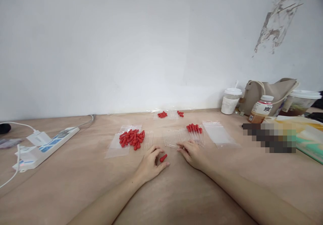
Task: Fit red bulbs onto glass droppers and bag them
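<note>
My left hand (151, 161) rests on the table with thumb and fingers apart, curved around a single red rubber dropper bulb (163, 158) that lies between them. My right hand (192, 153) pinches one end of a glass dropper tube (173, 146), which points left. Just beyond it is a row of clear glass tubes (175, 137). At that row's right end, several tubes carry red bulbs (194, 128). A heap of loose red bulbs (132, 138) sits on a clear plastic bag (117, 148) to the left, beside more glass tubes (148, 140).
Near the wall lie a bag of tubes (173, 114) and small groups of bulbs (162, 114). A flat zip bag (218, 134) is at right. A power strip (47, 147) with chargers stands left; a cup (230, 101), bottle (261, 109) and handbag (276, 87) stand right.
</note>
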A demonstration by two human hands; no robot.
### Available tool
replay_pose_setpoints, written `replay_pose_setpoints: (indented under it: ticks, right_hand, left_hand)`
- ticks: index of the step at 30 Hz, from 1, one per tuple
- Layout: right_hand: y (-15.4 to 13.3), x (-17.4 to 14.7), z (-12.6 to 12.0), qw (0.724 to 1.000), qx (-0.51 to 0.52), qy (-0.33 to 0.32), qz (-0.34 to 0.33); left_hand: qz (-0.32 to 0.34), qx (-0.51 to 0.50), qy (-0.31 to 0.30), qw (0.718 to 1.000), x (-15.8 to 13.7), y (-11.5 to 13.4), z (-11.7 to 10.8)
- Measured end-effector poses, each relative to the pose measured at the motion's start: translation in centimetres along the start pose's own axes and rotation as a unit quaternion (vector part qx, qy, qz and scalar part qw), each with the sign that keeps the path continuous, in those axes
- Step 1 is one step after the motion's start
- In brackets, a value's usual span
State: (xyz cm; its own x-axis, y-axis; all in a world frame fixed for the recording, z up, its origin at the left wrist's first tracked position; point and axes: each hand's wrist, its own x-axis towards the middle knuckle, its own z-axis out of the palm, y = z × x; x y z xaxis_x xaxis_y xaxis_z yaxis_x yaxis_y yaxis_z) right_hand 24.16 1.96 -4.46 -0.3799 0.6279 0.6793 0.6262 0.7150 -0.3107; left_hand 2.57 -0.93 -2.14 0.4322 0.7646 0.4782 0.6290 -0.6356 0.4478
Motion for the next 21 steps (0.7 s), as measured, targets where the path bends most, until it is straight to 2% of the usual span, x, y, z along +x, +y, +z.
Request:
replay_pose_setpoints:
  ticks: [4,9,21]
  right_hand:
    - [-0.6,0.2,-0.5,1.000,0.013,-0.010,-0.017]
    - [-2.3,0.3,-1.5,0.998,0.056,-0.031,0.011]
    - [-2.7,0.1,-1.3,0.993,0.096,-0.066,-0.006]
  left_hand:
    - [-0.029,-0.004,0.010,1.000,0.2,-0.1,0.8]
    - [-0.060,-0.071,0.019,0.995,0.1,-0.2,0.6]
    - [-0.041,-0.104,-0.009,0.994,0.1,-0.2,0.5]
